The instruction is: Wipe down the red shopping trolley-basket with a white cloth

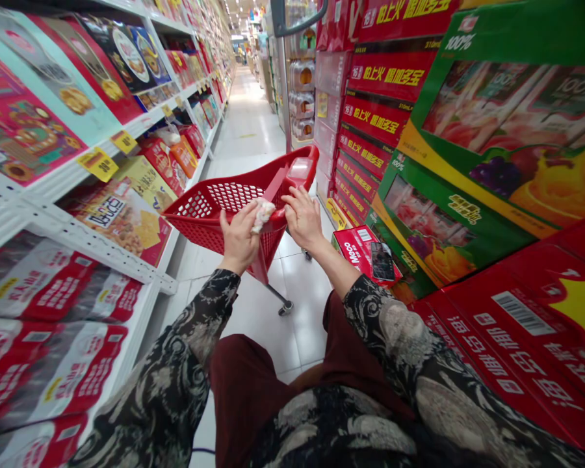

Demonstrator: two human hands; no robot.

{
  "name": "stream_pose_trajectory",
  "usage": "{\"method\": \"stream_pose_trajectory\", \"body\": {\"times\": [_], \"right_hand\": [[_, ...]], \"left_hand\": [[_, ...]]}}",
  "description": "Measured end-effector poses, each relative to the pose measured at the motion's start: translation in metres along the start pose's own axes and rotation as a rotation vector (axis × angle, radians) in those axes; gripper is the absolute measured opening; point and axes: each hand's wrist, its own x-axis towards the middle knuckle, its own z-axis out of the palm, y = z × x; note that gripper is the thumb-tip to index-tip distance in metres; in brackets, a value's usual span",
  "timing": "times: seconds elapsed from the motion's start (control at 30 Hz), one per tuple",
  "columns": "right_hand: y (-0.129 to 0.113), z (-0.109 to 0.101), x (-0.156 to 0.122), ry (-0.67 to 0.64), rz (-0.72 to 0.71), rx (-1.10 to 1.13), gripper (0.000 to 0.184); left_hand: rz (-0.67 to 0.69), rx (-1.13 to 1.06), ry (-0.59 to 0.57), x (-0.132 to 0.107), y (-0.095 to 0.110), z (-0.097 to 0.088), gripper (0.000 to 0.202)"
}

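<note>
A red plastic shopping basket on wheels (214, 224) stands tilted in front of me, its upper end towards my hands. My left hand (240, 239) is closed on a crumpled whitish cloth (262, 215), which lies against the basket's rim. My right hand (303, 219) is at the upper end of the basket, its fingers bent over the red rim beside the handle. What lies under its fingertips is partly hidden. A caster (285, 307) of the basket rests on the floor below.
Shelves (85, 170) of boxed snacks run along the left. Stacked red drink cartons (370, 120) and green juice boxes (419, 214) rise on the right. A phone (383, 261) lies on a low red box (355, 244). The tiled aisle (246, 110) stretches ahead.
</note>
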Motion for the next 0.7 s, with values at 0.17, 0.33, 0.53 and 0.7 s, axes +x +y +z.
{"method": "stream_pose_trajectory", "body": {"times": [0.17, 0.33, 0.53, 0.7], "right_hand": [[0.011, -0.001, -0.001, 0.044, 0.025, 0.017, 0.035], [0.022, -0.007, 0.001, 0.027, 0.049, 0.013, 0.035], [0.025, -0.004, 0.001, 0.084, 0.052, 0.011, 0.038], [0.027, -0.010, 0.000, 0.071, 0.022, -0.011, 0.038]], "left_hand": [[0.086, 0.014, -0.025, 0.007, 0.016, 0.008, 0.042], [-0.095, 0.021, -0.013, 0.005, -0.015, 0.019, 0.043], [-0.038, -0.013, -0.027, 0.010, 0.003, 0.019, 0.043], [0.050, -0.023, -0.041, 0.013, 0.015, 0.019, 0.042]]}}
